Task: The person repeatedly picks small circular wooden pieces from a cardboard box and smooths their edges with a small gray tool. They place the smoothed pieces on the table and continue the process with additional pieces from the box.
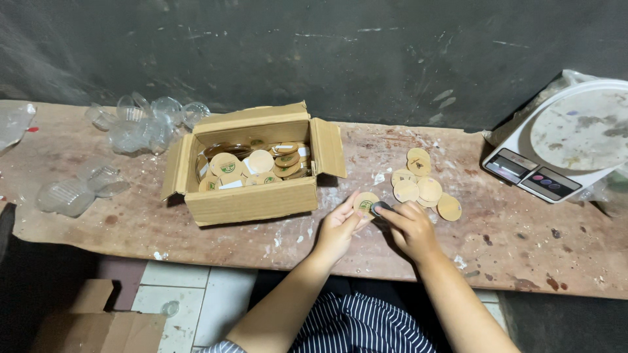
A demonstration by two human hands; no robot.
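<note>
While left fingers (350, 204) pinch the round disc (365, 202), right fingers (392, 212) clamp a dark piece (380, 208) against it.

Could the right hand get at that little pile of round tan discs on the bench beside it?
Probably yes. The right hand sits just in front of the loose discs with only bare wooden bench between them. But its fingers are busy at the disc that the left hand holds.

We see two bare forearms, with no sleeves reaching down to the wrists. Our left hand (337, 229) and right hand (412, 229) carry no rings, watch or gloves. Lower down we wear a dark garment with thin white stripes, gathered in soft folds.
</note>
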